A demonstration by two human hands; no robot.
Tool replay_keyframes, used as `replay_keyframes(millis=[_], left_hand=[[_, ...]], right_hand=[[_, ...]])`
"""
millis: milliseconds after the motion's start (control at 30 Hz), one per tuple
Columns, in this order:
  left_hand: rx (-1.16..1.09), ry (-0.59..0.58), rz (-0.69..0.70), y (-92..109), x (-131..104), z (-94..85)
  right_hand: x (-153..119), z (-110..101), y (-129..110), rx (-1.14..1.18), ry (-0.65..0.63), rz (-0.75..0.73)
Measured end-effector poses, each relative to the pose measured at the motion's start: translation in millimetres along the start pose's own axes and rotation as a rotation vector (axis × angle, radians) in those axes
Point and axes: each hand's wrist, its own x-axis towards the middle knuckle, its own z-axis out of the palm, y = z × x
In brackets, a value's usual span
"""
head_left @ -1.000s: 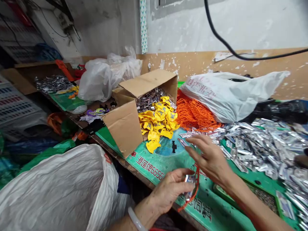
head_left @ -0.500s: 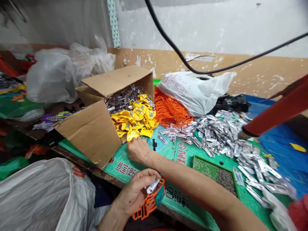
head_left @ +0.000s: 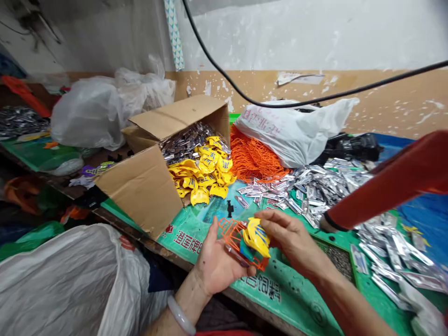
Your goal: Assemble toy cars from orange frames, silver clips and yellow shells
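Our left hand (head_left: 219, 261) lies palm up, fingers curled under an orange net piece (head_left: 234, 233). Our right hand (head_left: 292, 238), at three o'clock of it, pinches a yellow plastic part (head_left: 257, 236) against the net. At eleven o'clock, a cardboard box (head_left: 147, 186) spills more yellow parts.

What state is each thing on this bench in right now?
Brown cardboard box: tipped on its side, flaps open, yellow plastic pieces spilling out.
Orange mesh net bag: held in left hand.
Yellow plastic piece: pinched by right hand at the net.
White plastic bag: lying slumped.
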Motion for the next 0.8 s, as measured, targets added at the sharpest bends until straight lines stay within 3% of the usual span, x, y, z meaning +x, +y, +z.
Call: replay_keyframes(millis=[133,200,333,433,567,667,800], left_hand=[[0.156,-0.029,0.042,-10,4,5.9],[0.304,0.013,0.067,-13,3,8.6],[0.698,0.173,0.08,-19,4,13.4],[0.956,0.223,0.098,-25,4,12.5],[1.252,0.231,0.215,-28,2,11.8],[1.565,0.269,0.36,-27,-1,18.4],[1.866,0.26,0.341,-30,-4,29.3]], right_hand=[[-17,0,11,-0.31,0.091,-0.138],[-23,-3,15,-0.421,0.095,-0.212],[-34,-10,20,-0.5,0.024,-0.253],[-42,-14,24,-0.489,-0.058,-0.212],[-51,-18,30,-0.294,-0.09,-0.179],[-55,-20,38,0.099,0.034,-0.179],[-59,-21,49,0.537,0.181,-0.235]])
